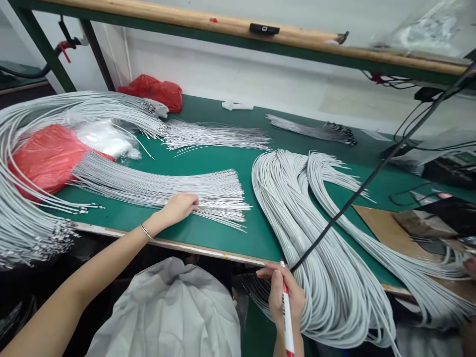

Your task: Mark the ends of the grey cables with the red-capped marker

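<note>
My left hand (181,206) is closed at the front edge of a fanned bundle of thin grey wires (148,183), its fingertips pinching a few of them. My right hand (286,292) is closed around a red and white marker (286,317) and also touches the end of a long black rod (345,206) that slants up to the right. Just beside my right hand, a thick bundle of light grey cables (308,238) is draped over the front edge of the green table (219,245).
Coiled grey cables (22,223) and a red bag (48,156) lie at the left. Further wire bundles (219,135) rest behind. A wooden-edged shelf (186,15) spans the back. At the far right, another person's hand (470,267) is near cables and cardboard (375,223).
</note>
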Tool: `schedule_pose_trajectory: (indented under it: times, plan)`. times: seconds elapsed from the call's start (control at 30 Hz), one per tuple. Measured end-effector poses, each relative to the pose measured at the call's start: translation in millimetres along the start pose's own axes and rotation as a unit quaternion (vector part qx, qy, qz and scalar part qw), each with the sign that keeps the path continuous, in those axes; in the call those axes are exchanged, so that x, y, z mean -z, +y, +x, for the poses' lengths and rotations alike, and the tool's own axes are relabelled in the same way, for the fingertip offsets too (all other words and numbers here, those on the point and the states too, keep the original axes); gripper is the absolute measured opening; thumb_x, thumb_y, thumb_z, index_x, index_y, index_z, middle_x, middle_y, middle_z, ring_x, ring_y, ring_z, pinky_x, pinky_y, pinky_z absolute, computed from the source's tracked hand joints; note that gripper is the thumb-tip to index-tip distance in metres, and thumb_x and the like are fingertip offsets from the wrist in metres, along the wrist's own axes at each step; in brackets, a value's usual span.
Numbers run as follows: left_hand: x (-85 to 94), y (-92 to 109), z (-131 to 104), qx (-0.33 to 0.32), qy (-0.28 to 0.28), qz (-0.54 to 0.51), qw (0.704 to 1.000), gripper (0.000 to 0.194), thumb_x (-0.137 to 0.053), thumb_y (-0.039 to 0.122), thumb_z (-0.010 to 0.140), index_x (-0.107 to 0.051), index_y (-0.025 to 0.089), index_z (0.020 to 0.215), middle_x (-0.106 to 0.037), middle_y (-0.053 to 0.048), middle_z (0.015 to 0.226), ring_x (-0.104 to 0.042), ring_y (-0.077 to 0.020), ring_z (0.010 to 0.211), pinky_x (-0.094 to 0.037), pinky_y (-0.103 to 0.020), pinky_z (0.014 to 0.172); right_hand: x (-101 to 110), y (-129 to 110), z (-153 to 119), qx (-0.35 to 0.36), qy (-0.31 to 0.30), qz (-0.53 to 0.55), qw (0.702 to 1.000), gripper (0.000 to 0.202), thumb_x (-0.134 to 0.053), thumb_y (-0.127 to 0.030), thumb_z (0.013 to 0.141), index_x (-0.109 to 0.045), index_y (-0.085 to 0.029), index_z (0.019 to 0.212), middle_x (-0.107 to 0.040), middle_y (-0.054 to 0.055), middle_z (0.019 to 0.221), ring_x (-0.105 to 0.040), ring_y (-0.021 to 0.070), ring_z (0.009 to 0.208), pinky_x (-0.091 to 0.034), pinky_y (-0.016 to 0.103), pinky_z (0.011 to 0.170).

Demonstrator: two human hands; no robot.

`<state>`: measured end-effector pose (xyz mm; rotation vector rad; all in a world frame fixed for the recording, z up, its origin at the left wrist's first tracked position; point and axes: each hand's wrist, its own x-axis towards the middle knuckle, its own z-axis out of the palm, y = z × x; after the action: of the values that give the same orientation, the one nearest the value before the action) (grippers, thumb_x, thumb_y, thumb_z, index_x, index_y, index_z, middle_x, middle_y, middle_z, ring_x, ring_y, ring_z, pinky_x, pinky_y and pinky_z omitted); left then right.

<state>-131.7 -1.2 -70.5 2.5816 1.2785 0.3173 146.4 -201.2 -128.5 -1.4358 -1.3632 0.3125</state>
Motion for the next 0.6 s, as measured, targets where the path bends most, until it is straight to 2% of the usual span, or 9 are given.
schedule_pose_trajectory:
  times: [0.1,0.27,0.43,0.5,0.6]
  plan:
    - [3.4,-3.9,3.7,0.009,0.003,-0.06,0.998,0.021,-0.046,0.024,0.092,-0.065,0.016,0.087,-0.068,-0.004,0.079,-0.062,-0.0174,0.074,-0.041,-0.024,0.068,1.4,3.1,-3.8,-0.025,-0.002,-0.003,1.0,0.029,-0.045,-0.037,0.095,-0.065,-0.017,0.089,-0.071,0.004,0.064,-0.069,0.0184,0.06,-0.057,0.029,0.059]
    - [11.3,-4.4,6.4,0.01,0.009,-0.135,0.991,0.029,-0.043,0.028,0.092,-0.067,0.013,0.089,-0.069,-0.007,0.087,-0.061,-0.0185,0.082,-0.041,-0.025,0.073,-5.6,-6.6,-0.1,-0.062,0.027,0.043,0.997,0.029,-0.048,-0.041,0.093,-0.064,-0.017,0.088,-0.07,0.004,0.064,-0.068,0.0187,0.058,-0.056,0.032,0.062]
    - [31.2,11.0,-8.4,-0.027,-0.052,-0.18,0.982,0.035,-0.041,0.033,0.094,-0.064,0.014,0.075,-0.062,-0.002,0.067,-0.053,-0.0129,0.061,-0.037,-0.022,0.06,-25.2,-24.0,25.3,-0.109,-0.001,0.101,0.989,0.027,-0.056,-0.042,0.088,-0.065,-0.017,0.089,-0.069,0.003,0.062,-0.066,0.017,0.054,-0.055,0.03,0.058]
    - [39.5,18.8,-19.2,-0.044,-0.081,-0.189,0.978,0.036,-0.041,0.034,0.094,-0.062,0.014,0.072,-0.059,0.0,0.062,-0.049,-0.0112,0.057,-0.035,-0.021,0.057,-37.0,-29.6,38.3,-0.151,-0.024,0.16,0.975,0.032,-0.06,-0.046,0.084,-0.064,-0.016,0.093,-0.069,0.003,0.061,-0.063,0.0154,0.049,-0.051,0.026,0.048]
    - [48.6,24.9,-35.1,-0.06,-0.123,-0.203,0.97,0.037,-0.042,0.035,0.095,-0.062,0.014,0.072,-0.06,0.0,0.064,-0.049,-0.0107,0.057,-0.035,-0.021,0.056,-54.8,-40.1,54.2,-0.19,-0.053,0.292,0.936,0.047,-0.067,-0.057,0.072,-0.061,-0.016,0.095,-0.068,0.001,0.059,-0.058,0.0127,0.04,-0.041,0.021,0.036]
